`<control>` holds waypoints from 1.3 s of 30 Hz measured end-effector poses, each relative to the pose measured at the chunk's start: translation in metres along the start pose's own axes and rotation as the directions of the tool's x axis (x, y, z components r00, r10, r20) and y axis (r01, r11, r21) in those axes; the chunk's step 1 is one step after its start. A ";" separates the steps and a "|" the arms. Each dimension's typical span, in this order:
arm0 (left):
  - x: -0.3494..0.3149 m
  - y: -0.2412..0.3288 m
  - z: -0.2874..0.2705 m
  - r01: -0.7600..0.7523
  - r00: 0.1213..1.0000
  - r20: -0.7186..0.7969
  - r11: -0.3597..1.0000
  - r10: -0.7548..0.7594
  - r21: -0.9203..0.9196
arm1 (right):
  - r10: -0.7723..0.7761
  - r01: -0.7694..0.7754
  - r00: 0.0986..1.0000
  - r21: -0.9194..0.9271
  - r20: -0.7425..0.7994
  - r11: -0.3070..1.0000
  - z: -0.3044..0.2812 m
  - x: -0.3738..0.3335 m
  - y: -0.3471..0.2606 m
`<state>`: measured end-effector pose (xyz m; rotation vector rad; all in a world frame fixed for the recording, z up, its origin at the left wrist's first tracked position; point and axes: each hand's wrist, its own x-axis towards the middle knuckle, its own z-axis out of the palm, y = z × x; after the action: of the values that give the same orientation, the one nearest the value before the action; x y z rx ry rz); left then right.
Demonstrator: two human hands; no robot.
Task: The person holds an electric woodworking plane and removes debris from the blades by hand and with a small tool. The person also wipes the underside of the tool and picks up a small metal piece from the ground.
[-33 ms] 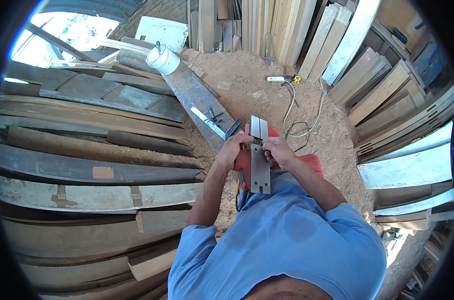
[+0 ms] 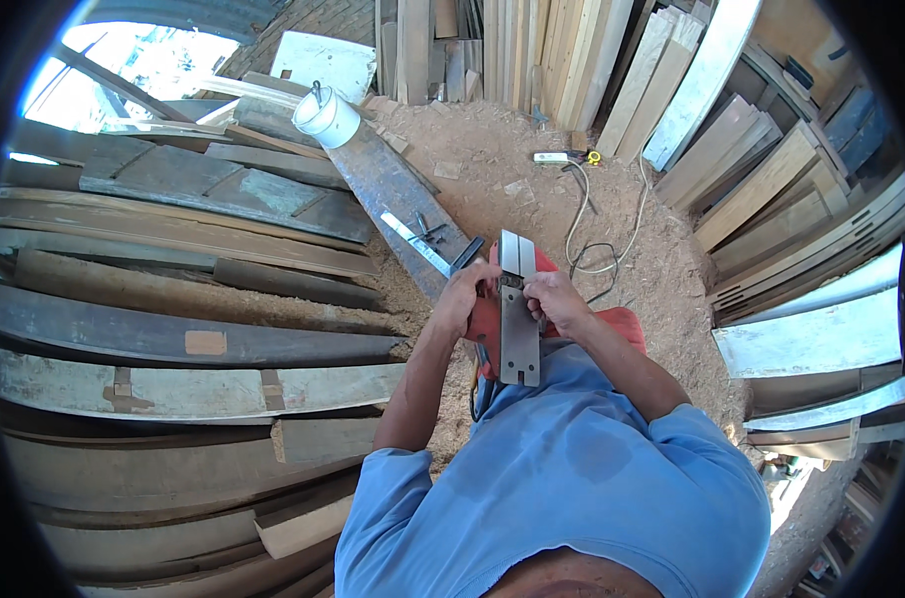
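An electric hand planer (image 2: 519,334) rests over my lap with its flat metal sole turned up. A gap for the cutter crosses the sole between its shorter front plate (image 2: 517,252) and the longer rear plate. My left hand (image 2: 462,296) is closed on the planer's left side, its fingertips at that gap. From the right, my right hand (image 2: 559,301) reaches the same gap with thumb and finger pinched together. Whatever is in that pinch is too small or hidden to make out. Red material shows under and beside the planer.
A plank (image 2: 373,184) ahead bears a white bucket (image 2: 328,122), a metal square (image 2: 412,241) and small dark tools (image 2: 429,229). Boards (image 2: 193,334) lie stacked at left; others (image 2: 542,60) lean behind and at right. A cord (image 2: 575,224) and yellow tape measure (image 2: 593,157) lie on the shavings.
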<state>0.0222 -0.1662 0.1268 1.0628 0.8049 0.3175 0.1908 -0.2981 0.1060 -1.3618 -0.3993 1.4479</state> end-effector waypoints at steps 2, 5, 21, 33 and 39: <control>-0.002 -0.006 0.005 -0.089 0.978 -0.182 0.993 0.101 0.075 | -0.002 0.002 1.000 0.005 0.002 1.000 -0.001 0.005 -0.001; -0.003 -0.021 -0.005 -0.166 0.909 -0.237 0.821 0.342 0.547 | 0.035 -0.036 0.999 0.040 0.022 0.999 -0.002 0.006 -0.001; -0.005 0.001 0.016 0.118 0.993 -0.023 0.992 -0.117 0.039 | 0.086 -0.081 0.996 0.300 -0.003 0.950 -0.012 0.004 0.006; 0.010 0.000 -0.013 0.127 0.992 0.005 0.988 -0.127 -0.089 | 0.090 -0.121 0.991 0.372 0.100 0.920 -0.011 0.008 0.007; 0.010 -0.001 -0.005 -0.002 0.992 -0.124 0.972 0.031 0.234 | 0.019 -0.040 0.996 0.230 0.089 0.972 -0.002 0.005 0.006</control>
<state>0.0255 -0.1574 0.1204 1.2797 0.9652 0.3122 0.1911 -0.2968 0.0977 -1.1254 -0.2568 1.5306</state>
